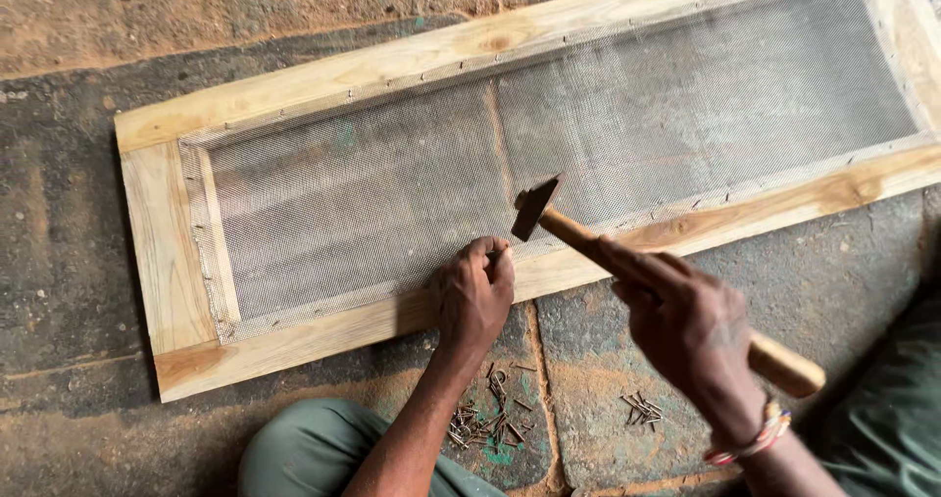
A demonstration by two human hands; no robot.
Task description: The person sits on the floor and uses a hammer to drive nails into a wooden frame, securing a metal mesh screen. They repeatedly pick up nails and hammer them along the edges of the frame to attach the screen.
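Two bare hands at work over a long pale wooden frame lying flat on a dusty concrete floor, grey wire mesh stretched across its opening and tacked along the rails. Frame runs from 8 o'clock up to 2 o'clock in view. Left hand sits on the near rail at roughly centre, fingers pinched tight together at the mesh edge; probably pinching a nail, too small to confirm. Loose nails heaped on the floor at 6 o'clock, just below that wrist. Hammer, dark metal head with wooden handle, raised just above the left fingertips, head tilted down toward them, not touching. Right hand at 4 o'clock, fist wrapped fully around the handle mid-shaft, handle end sticking out past the palm. Second small nail pile under it. Bead bracelet on right wrist. Green trouser knee at bottom edge.
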